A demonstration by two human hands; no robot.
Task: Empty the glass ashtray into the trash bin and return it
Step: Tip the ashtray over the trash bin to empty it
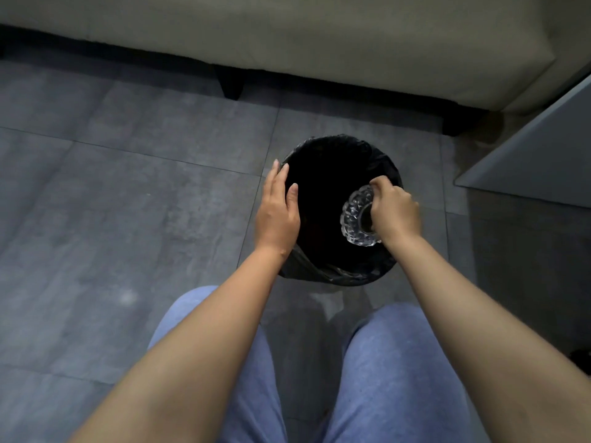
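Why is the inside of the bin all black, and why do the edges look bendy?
Head view: dim light never reaches inside the trash bin, and its liner is black; the glass ashtray catches small glints; the wide lens curves the sofa edge; the whole picture is slightly soft.

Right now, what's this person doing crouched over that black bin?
They are emptying a glass ashtray into the trash bin, which is lined with a black bag and stands on the grey tiled floor near a sofa. The right hand grips the ashtray by its rim and holds it tipped over the bin's opening. The left hand rests open, flat against the bin's left edge, apparently steadying it. The bin's inside is too dark to see what has fallen in.
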